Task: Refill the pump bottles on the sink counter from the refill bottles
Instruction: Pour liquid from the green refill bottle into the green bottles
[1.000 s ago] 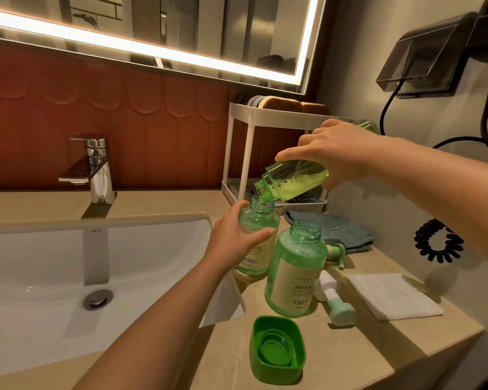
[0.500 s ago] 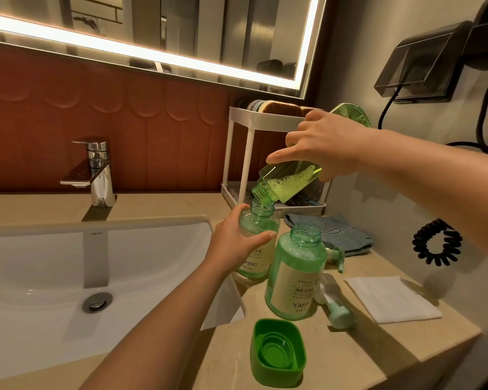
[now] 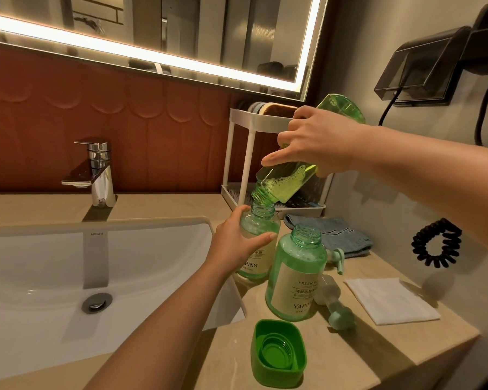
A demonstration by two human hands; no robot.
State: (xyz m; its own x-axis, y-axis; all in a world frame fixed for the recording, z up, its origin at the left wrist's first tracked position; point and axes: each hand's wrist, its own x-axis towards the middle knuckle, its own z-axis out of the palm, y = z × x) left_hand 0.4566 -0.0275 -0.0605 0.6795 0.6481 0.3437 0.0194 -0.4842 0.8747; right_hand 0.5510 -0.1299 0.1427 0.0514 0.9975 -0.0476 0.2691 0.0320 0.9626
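Second pump bottle [image 3: 296, 277] and green cap [image 3: 278, 353] crowding front, rack [image 3: 258, 121] close behind, bare counter [image 3: 350, 358] beside napkin [image 3: 389, 301].

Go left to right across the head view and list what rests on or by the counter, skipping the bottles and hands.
Faucet → green cap → white napkin → black coiled cord.

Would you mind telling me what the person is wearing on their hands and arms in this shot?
Nothing that shows. The left hand and the right hand are both bare, with no gloves, rings, watch or bracelet visible. Both arms are uncovered as far as the picture reaches, and no sleeve edge comes into view.
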